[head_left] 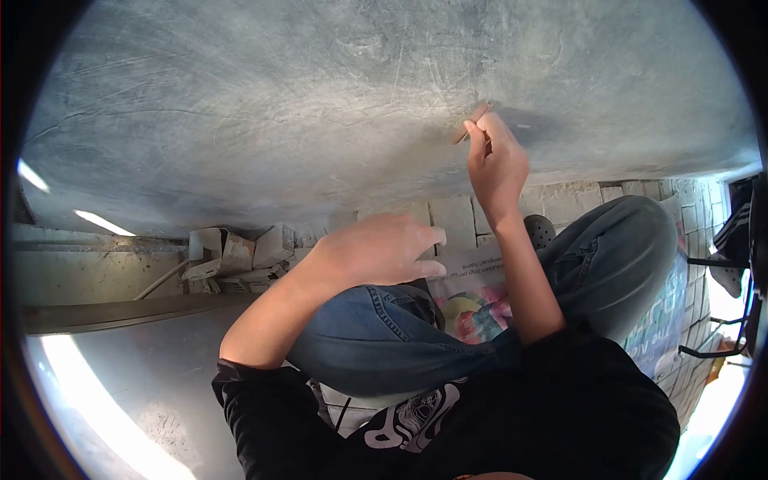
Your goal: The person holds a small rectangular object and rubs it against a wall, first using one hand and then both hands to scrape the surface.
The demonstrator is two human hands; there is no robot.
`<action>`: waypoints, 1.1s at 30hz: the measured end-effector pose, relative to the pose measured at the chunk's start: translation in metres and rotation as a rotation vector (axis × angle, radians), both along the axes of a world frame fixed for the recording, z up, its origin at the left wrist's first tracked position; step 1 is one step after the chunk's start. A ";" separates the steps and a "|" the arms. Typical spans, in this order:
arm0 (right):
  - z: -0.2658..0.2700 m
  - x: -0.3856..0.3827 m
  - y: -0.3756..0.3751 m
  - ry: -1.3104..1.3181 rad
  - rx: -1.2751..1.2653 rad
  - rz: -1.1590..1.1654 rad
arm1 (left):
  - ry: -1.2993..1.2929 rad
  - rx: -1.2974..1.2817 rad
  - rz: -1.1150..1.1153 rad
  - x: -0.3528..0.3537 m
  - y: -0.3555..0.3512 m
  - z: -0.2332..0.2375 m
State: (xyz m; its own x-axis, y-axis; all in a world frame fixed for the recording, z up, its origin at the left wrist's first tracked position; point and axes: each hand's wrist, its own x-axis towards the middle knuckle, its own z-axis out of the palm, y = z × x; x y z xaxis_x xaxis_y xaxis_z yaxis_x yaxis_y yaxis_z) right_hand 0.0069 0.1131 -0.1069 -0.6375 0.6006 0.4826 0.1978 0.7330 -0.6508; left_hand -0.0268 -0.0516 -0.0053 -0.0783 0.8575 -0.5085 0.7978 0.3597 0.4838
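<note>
My right hand (498, 160) pinches a thin brown strip (470, 123), which looks like a folded piece of sandpaper, between thumb and fingers. The strip lies against the grey wall (320, 88), whose surface carries scratches and paler scuffed patches. Lower down and to the left, my left hand (384, 250) hangs above my lap, holding nothing, with thumb and fingers apart. Beneath it and between my bent legs is a printed sheet (472, 300) with lettering and a colourful picture.
Broken pieces of board or block (228, 254) lie at the wall's foot on the left. A flat grey surface (152, 376) with a raised edge (136, 314) is beside me. Paving blocks (452, 220) run under the wall. Dark metal legs (716, 350) stand at the right.
</note>
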 end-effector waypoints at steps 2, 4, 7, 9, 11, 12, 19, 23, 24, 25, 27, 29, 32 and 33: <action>0.004 -0.001 0.001 0.068 0.002 -0.015 | -0.010 -0.003 -0.002 0.000 -0.002 -0.001; -0.023 0.001 -0.005 -0.004 0.032 -0.047 | -0.011 -0.001 -0.008 -0.002 0.001 0.001; -0.050 0.005 -0.007 -0.152 0.050 -0.056 | 0.006 -0.047 0.006 -0.002 0.003 0.005; -0.040 0.004 -0.006 -0.221 0.040 -0.033 | 0.034 0.012 0.030 0.000 0.003 0.005; 0.001 0.002 -0.002 -0.038 0.003 -0.026 | 0.022 0.018 0.023 0.003 -0.001 0.004; 0.000 0.002 -0.003 -0.042 0.003 -0.029 | 0.018 0.031 0.010 0.004 -0.002 0.004; -0.041 0.001 -0.008 -0.097 0.030 -0.072 | -0.006 -0.051 0.020 0.000 0.004 0.006; 0.012 0.002 -0.002 0.013 -0.025 -0.017 | -0.013 0.029 0.026 0.006 -0.002 0.003; 0.008 0.001 -0.002 0.013 -0.022 -0.019 | -0.020 0.028 0.021 0.006 -0.002 0.003; 0.000 0.000 -0.002 0.037 0.013 -0.051 | -0.019 0.031 0.018 0.006 -0.001 0.003; -0.023 -0.002 -0.004 0.064 0.049 -0.085 | 0.034 -0.054 0.019 0.005 0.001 0.005; -0.046 0.000 -0.009 -0.050 0.021 -0.056 | 0.034 -0.039 0.015 0.003 0.003 0.001; -0.037 0.000 -0.006 -0.002 -0.014 -0.027 | 0.036 0.006 0.014 0.006 0.000 0.001; -0.022 0.000 -0.003 -0.004 -0.016 -0.025 | 0.032 0.040 0.020 0.007 -0.002 0.001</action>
